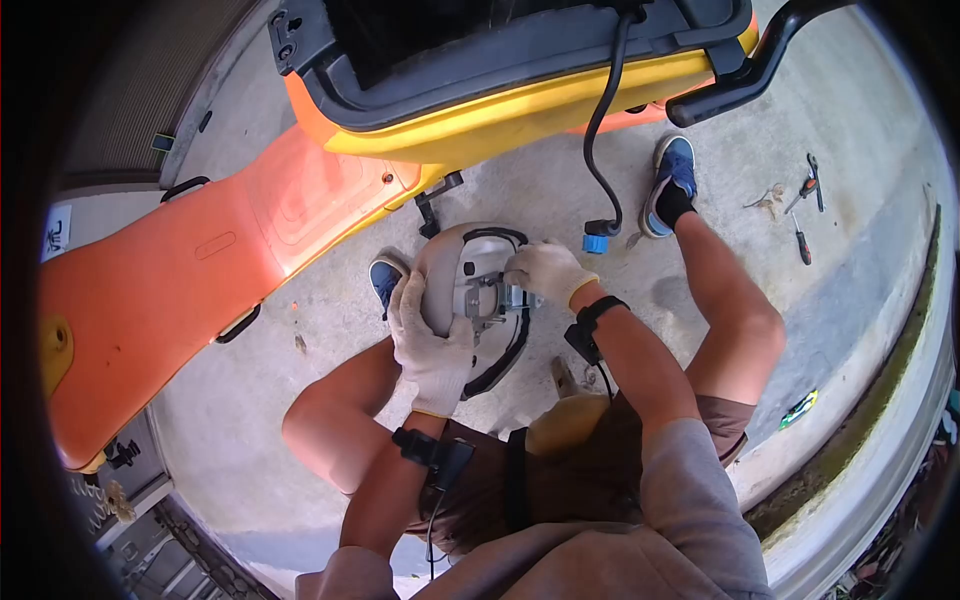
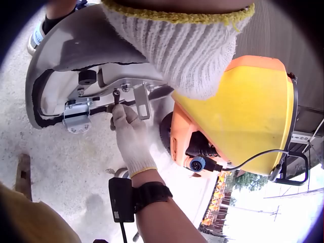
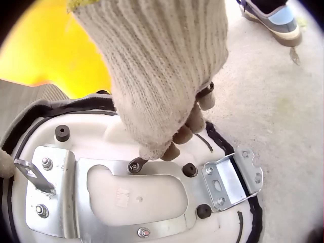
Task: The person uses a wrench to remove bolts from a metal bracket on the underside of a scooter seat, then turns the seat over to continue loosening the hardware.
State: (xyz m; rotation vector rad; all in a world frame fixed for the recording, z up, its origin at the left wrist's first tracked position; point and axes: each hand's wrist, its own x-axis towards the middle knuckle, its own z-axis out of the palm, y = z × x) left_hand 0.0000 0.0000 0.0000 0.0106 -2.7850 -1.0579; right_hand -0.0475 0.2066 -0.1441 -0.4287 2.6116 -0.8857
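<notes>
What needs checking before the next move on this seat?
1. Wrench seated around the nut: ok.
2. Right grip holding the wrench: ok.
3. Left grip on the seat: ok.
4. Nut tightness on the bracket: cannot tell.
5. Hanging connector apart from the wrench: ok.
6. Loose tools apart from the seat: ok, on the floor to the right.

Daylight fell brightly on the concrete floor (image 1: 240, 430), leaving soft shadows. I saw the sky (image 2: 248, 217) bleached white, the yellow panel (image 3: 61, 50) glaring and a metal bracket (image 3: 225, 186) glinting. Dark rounded corners framed every view, and near the head view's edge the curb (image 1: 900, 420) bowed outward.
</notes>
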